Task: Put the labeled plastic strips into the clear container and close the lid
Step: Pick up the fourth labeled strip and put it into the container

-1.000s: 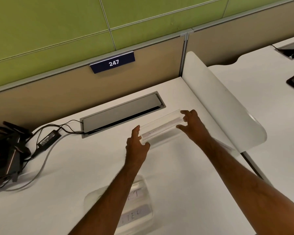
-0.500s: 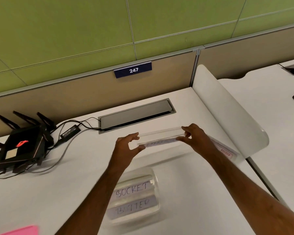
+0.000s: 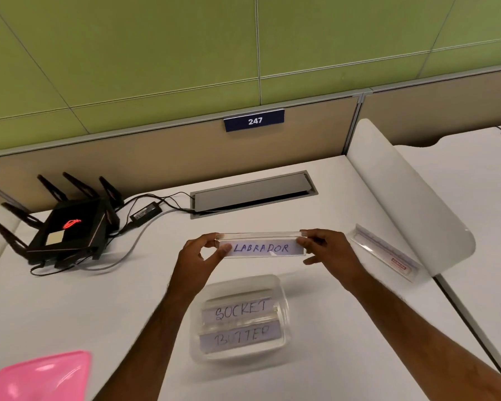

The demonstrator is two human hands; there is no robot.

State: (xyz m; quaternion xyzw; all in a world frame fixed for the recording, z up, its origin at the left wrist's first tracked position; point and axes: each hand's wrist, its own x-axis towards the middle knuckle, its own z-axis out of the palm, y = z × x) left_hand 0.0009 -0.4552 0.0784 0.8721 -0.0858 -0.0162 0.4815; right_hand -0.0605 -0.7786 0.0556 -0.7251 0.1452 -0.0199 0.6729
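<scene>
Third strip lifted, label now facing up

Left hand (image 3: 198, 257) and right hand (image 3: 326, 250) pinch the clear "LABRADOR" plastic strip (image 3: 261, 248), raised from the surface toward the open clear container (image 3: 282, 287).

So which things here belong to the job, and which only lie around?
Job: LABRADOR strip held by left hand and right hand; container with SOCKET strip and BUTTER strip; pink lid.
Around: router; adapter; ruler.
</scene>
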